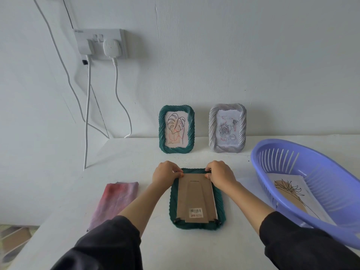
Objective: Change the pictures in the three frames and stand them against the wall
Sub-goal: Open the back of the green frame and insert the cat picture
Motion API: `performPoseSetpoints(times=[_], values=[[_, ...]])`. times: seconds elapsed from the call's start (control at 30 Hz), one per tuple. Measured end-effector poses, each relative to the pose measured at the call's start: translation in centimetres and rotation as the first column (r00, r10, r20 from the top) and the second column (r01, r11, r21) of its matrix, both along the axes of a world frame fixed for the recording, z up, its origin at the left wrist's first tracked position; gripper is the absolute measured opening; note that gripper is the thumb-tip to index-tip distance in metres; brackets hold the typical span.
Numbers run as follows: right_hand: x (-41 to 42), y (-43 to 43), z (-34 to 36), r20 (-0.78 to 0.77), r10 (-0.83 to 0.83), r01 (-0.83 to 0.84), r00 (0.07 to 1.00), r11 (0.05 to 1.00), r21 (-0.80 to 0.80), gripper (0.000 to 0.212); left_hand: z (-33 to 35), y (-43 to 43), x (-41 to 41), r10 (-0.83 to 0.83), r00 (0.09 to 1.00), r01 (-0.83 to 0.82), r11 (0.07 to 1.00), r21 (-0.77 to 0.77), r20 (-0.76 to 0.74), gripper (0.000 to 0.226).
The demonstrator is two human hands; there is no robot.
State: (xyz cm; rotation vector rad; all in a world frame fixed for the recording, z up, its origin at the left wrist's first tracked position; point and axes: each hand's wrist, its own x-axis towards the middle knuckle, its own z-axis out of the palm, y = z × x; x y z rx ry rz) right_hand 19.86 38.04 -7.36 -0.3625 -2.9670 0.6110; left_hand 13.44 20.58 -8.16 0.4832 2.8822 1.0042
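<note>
Both hands are up at the far end of the face-down frame (197, 199). The left hand (166, 173) has its grip pinched at the top left corner of the cardboard backing (195, 199), and the right hand (221, 175) does the same at the top right corner. Fingertips are pressed onto the backing's edge, though whether they're working a clip or just the board, can't tell.

The frame itself is dark green with a twisted rope-like border, lying flat on the white tabletop (136, 162) right in front of the person. The brown backing has a barcode sticker (195, 212) near the close end and two small black clips at the near corners.

Count-wise: three frames total. Two stand upright against the wall (214, 55), side by side but apart. One is a green frame (176, 129) with a leaf line drawing, the other a grey frame (227, 128) with a rose picture.

To the right sits one purple basket (292, 152) holding a flower print (290, 193) on paper. To the left lies one pinkish cloth (115, 201), flat on the tabletop. Two plugs sit in the wall socket (101, 44).
</note>
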Motion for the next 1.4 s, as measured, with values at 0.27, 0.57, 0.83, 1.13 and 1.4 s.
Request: performPoseSetpoints(times=[0.27, 0.57, 0.83, 1.13, 1.4], values=[[0.4, -0.2, 0.0, -0.037, -0.007, 0.006, 0.999, 1.0, -0.027, 0.017, 0.1, 0.1, 0.2, 0.007, 1.0, -0.007, 1.0, 0.0, -0.003, 0.019], [0.8, -0.5, -0.1, -0.05, -0.017, 0.016, 0.999, 0.999, -0.031, 0.017, 0.2, 0.2, 0.5, 0.008, 1.0, -0.008, 1.0, -0.023, -0.003, 0.018], [1.1, -0.2, -0.9, -0.08, -0.003, -0.001, 0.997, 0.999, -0.051, 0.018, 0.3, 0.2, 0.8, 0.012, 0.999, -0.012, 1.0, 0.019, 0.046, 0.02], [2.7, 1.1, -0.5, -0.121, -0.1, 0.061, 0.988, 0.954, -0.295, 0.031, 0.5, -0.5, 2.1, -0.003, 0.999, 0.001, 0.999, 0.047, 0.053, 0.028], [5.2, 1.1, -0.6, 0.096, -0.089, 0.117, 0.991, 0.93, -0.348, 0.03, 0.5, -1.2, 4.3, 0.08, 0.976, -0.083, 0.997, 0.006, 0.202, 0.03]])
